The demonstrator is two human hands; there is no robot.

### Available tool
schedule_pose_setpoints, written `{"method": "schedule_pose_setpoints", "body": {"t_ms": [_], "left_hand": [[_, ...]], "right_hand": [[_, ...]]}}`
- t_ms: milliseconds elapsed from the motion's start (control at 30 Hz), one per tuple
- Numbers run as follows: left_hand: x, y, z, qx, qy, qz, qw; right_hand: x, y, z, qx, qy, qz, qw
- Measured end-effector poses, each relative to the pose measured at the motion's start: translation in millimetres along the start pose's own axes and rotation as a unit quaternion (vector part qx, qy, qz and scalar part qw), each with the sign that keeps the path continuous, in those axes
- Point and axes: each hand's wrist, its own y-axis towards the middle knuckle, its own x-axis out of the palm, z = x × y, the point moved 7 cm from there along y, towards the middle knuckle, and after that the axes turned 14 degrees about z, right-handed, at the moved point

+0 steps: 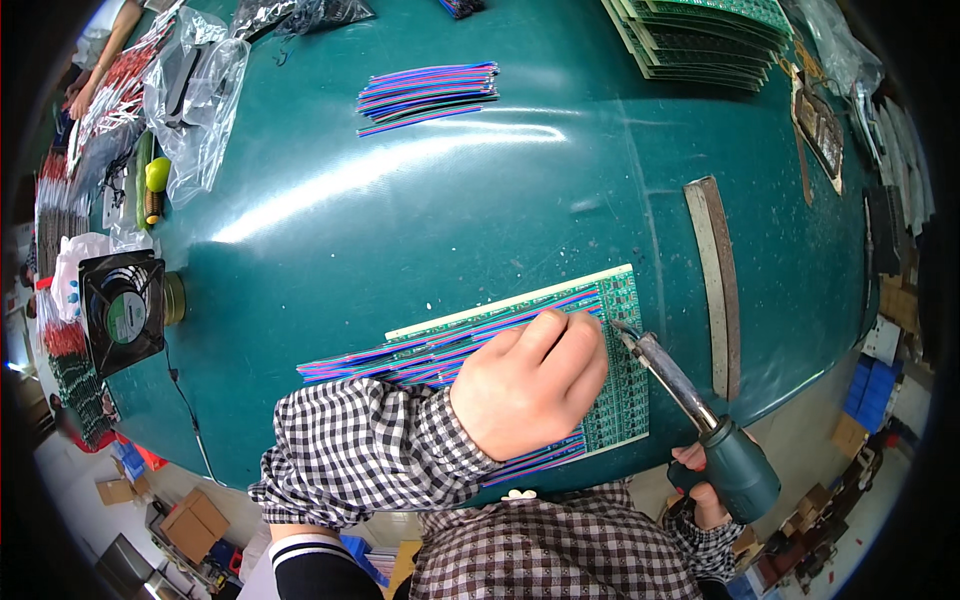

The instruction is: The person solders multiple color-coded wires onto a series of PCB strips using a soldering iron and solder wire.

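Observation:
A green circuit board panel (626, 400) with pale edge strips lies at the table's near side. Rows of blue, red and purple wires (400, 357) stretch leftward across it and past its edge. Over the board, my left hand (535, 385) is closed with its fingers bent down among the wire ends; its fingertips and whatever they pinch are hidden. My right hand (708, 490) grips the dark green handle of a soldering gun (738, 468). The gun's metal barrel slants up and left, and its tip ends over the board, just right of my left fingers.
A wire bundle (425, 95) lies on the green table (330, 240) farther back. A stack of boards (700, 40) stands at the far right. To the right is a long curved metal strip (712, 290). A black fan (122, 312) stands left, near plastic bags (195, 110). Another person's arm (100, 70) shows far left.

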Motion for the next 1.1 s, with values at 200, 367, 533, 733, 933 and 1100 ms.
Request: {"method": "schedule_pose_setpoints", "body": {"t_ms": [200,367,533,733,933,1100], "left_hand": [[-1,1,1,0.003,0.006,0.003,1.0],[0,0,1,-0.002,0.005,0.002,1.0],[0,0,1,-0.004,0.003,-0.002,1.0],[0,0,1,-0.004,0.01,0.0,1.0],[0,0,0,-0.007,0.002,-0.002,1.0],[0,-1,1,-0.006,0.0,0.001,1.0]], "right_hand": [[3,-3,7,0.015,0.035,-0.007,0.999],[3,-1,10,-0.02,0.025,-0.039,0.999],[5,0,8,-0.009,0.044,-0.036,0.998],[5,-1,8,0.023,0.068,-0.008,0.997],[-1,-3,15,-0.004,0.0,-0.031,1.0],[5,4,1,-0.002,-0.006,-0.003,1.0]]}}
